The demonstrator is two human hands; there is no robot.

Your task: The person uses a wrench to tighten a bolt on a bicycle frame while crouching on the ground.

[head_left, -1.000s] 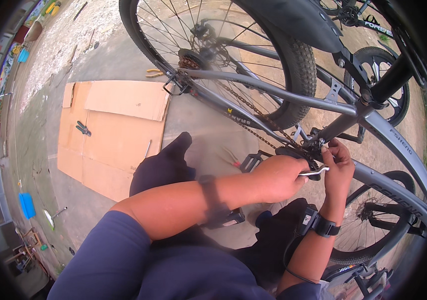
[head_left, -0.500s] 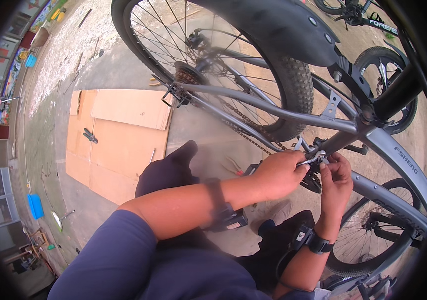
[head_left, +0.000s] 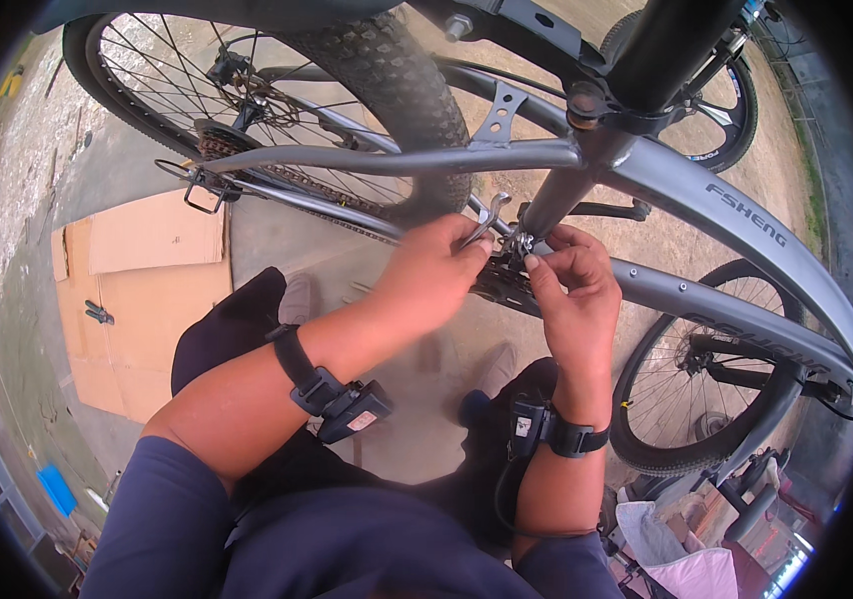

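Observation:
A grey bicycle frame (head_left: pixel 347 160) slants across in front of me. My left hand (head_left: pixel 431 270) is closed round a silver open-ended wrench (head_left: pixel 489 215), whose jaw end points up and away, clear of the metal. Beside it, my right hand (head_left: pixel 581 290) has thumb and fingers pressed at a small silver part that looks like the front derailleur (head_left: pixel 518 246), low on the seat tube (head_left: pixel 561 195). What lies between those fingertips is hidden. Just below sits the dark chainring (head_left: pixel 506 288), partly covered by my left hand.
The rear wheel (head_left: pixel 387 110) and its fender stand at the upper left, the front wheel (head_left: pixel 711 369) at right. Flattened cardboard (head_left: pixel 137 339) with dark-handled pliers (head_left: pixel 99 311) lies on the left. Another bicycle wheel (head_left: pixel 721 130) is behind. Cloth and clutter (head_left: pixel 681 544) sit lower right.
The wrench has come away from the silver part, and its jaw end now points up. My right hand stays at that part. My view has swung to the right.

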